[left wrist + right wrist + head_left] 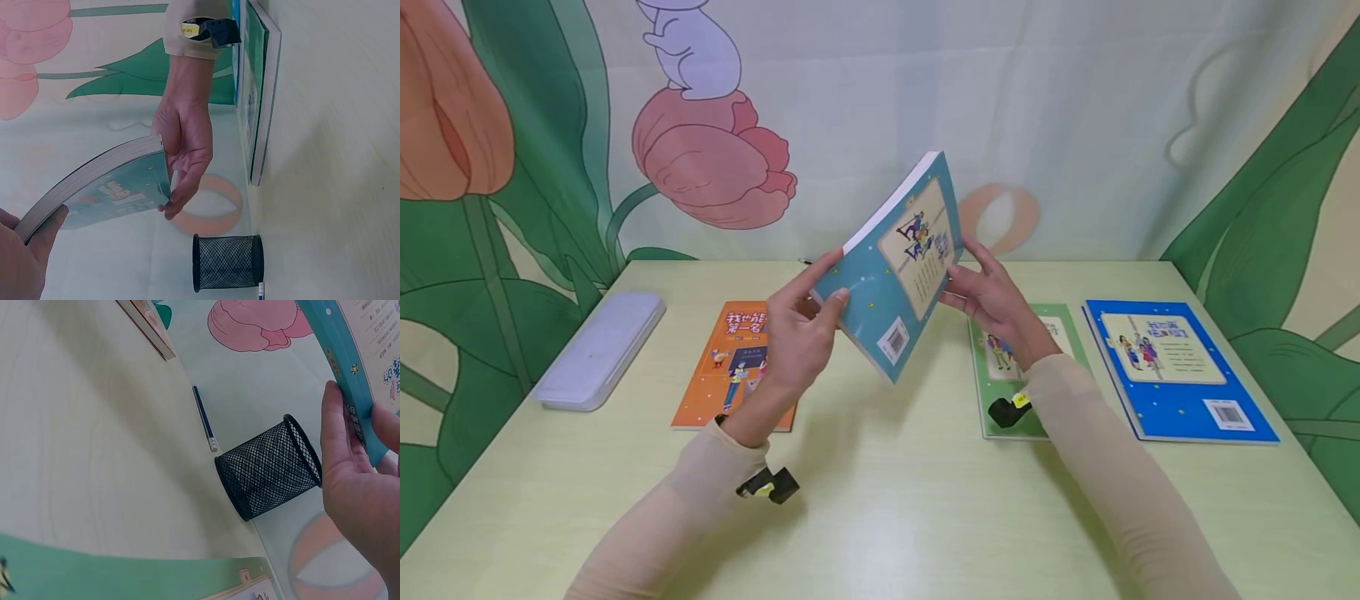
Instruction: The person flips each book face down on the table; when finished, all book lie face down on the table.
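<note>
Left hand (799, 333) and right hand (992, 296) each pinch an edge of the teal book (898, 275), tilted above the table (887, 508) — should the right one's hold slip, the book could swing down and topple the mesh cup (269, 469) beyond.

Long sleeves, pale beige and plain: the left sleeve (670, 500) and the right sleeve (1105, 458) match, thin cloth lying close to the forearms, with soft creases further up the right one. Past the left cuff (737, 446) and the right cuff (1047, 377), the left hand (797, 337) and the right hand (988, 300) are bare. A small, blocky black camera sits at each wrist, the left camera (785, 485) and the right camera (1000, 413), both with bright yellow labels. Something black, perhaps a strap, peeps from the left cuff; it's hard to make out.
</note>
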`<state>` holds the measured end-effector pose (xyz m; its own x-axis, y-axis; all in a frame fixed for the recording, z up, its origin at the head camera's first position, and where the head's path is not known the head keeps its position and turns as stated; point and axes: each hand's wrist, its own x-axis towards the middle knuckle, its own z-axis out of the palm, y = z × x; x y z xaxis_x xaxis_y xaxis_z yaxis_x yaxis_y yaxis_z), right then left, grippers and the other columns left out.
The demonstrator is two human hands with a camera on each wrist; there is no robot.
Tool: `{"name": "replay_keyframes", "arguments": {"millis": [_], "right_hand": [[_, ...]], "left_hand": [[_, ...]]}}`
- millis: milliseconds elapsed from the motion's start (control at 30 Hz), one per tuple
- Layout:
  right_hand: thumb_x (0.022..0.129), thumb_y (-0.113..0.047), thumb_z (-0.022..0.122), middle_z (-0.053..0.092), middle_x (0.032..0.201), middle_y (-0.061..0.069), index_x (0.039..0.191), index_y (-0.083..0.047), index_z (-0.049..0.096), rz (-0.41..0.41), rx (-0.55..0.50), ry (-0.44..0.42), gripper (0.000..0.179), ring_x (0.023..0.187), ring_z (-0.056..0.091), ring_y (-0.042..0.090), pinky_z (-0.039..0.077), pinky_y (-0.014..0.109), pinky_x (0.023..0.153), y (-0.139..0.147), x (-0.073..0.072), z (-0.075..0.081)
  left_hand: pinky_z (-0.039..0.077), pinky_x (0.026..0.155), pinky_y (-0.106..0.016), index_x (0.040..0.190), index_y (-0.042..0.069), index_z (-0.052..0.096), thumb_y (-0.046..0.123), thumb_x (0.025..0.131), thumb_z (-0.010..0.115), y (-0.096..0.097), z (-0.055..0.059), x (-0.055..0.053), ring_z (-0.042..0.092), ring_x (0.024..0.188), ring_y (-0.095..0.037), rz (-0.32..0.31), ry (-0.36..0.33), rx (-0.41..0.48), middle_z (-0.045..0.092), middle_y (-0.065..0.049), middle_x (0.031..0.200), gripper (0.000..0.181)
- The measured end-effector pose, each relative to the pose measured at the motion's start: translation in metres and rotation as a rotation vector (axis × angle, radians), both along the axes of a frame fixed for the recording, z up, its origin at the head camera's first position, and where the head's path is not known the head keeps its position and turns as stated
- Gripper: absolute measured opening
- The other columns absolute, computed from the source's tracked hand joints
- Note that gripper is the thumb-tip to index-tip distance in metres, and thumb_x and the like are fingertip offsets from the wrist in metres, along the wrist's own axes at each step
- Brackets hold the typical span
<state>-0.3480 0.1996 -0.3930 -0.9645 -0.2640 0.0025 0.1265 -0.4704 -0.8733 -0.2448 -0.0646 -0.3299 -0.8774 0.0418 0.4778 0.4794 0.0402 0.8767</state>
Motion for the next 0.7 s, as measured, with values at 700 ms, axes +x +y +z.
{"name": "replay_keyframes", "arguments": {"millis": [700], "right_hand": [[0.099, 0.0, 0.056, 0.071, 0.105, 0.008, 0.156, -0.023, 0.034, -0.02, -0.062, 0.03, 0.065, 0.091, 0.073, 0.023, 0.061, 0.035, 0.081, 0.0013, 0.0034, -0.0027]], "left_hand": [[0.06, 0.078, -0.027, 0.14, 0.0, 0.055, -0.007, 0.096, 0.056, -0.0066, -0.0052, -0.0027, 0.068, 0.108, -0.045, -0.021, -0.049, 0.013, 0.058, -0.021, 0.138, 0.045]]}}
